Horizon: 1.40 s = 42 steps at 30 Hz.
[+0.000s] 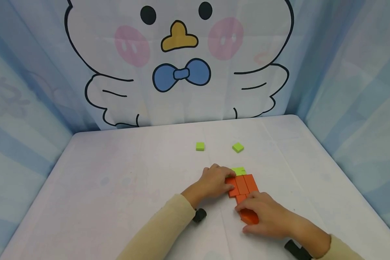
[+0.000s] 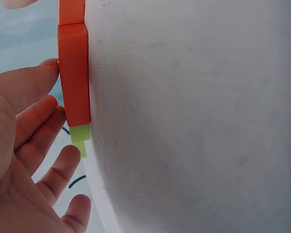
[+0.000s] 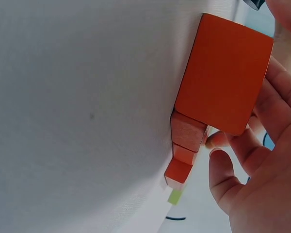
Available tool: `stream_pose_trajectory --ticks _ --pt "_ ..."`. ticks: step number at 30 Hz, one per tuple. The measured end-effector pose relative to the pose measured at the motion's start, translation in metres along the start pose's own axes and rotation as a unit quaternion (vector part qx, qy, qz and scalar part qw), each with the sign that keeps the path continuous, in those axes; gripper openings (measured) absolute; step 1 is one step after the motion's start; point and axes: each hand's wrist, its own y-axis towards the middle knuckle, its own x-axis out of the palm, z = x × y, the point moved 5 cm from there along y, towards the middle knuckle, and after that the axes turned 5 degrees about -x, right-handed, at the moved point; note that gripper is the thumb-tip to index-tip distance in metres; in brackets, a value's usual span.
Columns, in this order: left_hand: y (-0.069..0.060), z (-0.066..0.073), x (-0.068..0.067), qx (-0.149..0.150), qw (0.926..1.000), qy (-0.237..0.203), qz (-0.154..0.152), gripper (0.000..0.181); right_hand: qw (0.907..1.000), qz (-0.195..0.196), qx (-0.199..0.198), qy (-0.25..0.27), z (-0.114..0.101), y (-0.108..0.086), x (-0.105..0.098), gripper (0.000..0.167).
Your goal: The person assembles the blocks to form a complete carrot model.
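Note:
Several flat orange blocks (image 1: 242, 185) lie joined edge to edge on the white table, with light green pieces (image 1: 239, 171) at their far end. Beside the left edge is my left hand (image 1: 213, 182); its thumb and fingertips touch an orange block (image 2: 74, 75), with the other fingers spread apart. At the near end my right hand (image 1: 269, 216) holds an orange block (image 1: 249, 216), its fingers over one side and its thumb at the near side. That block's broad orange face (image 3: 223, 73) fills much of the right wrist view and hides part of the fingers.
Toward the back of the table sit two separate green blocks, one square-on (image 1: 200, 146) and one turned like a diamond (image 1: 238, 147). A dark cylinder (image 1: 199, 215) shows by the left wrist and a dark piece (image 1: 297, 249) by the right. Printed curtains (image 1: 182, 101) surround the table.

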Motion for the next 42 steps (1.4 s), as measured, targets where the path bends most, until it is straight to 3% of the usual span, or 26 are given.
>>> stream_pose_trajectory --ticks 11,34,42 --pt "0.0 0.0 -0.001 -0.001 1.0 -0.004 0.001 0.04 0.9995 0.031 -0.006 -0.01 0.005 -0.009 -0.011 0.047" --pt "-0.002 0.001 -0.002 -0.001 0.9999 -0.01 -0.002 0.041 0.9988 0.046 0.011 -0.01 0.016 -0.016 -0.015 0.06" --pt "-0.002 0.001 -0.002 -0.001 0.9999 -0.015 -0.003 0.041 0.9956 0.086 0.035 -0.006 0.028 -0.011 -0.03 0.05"
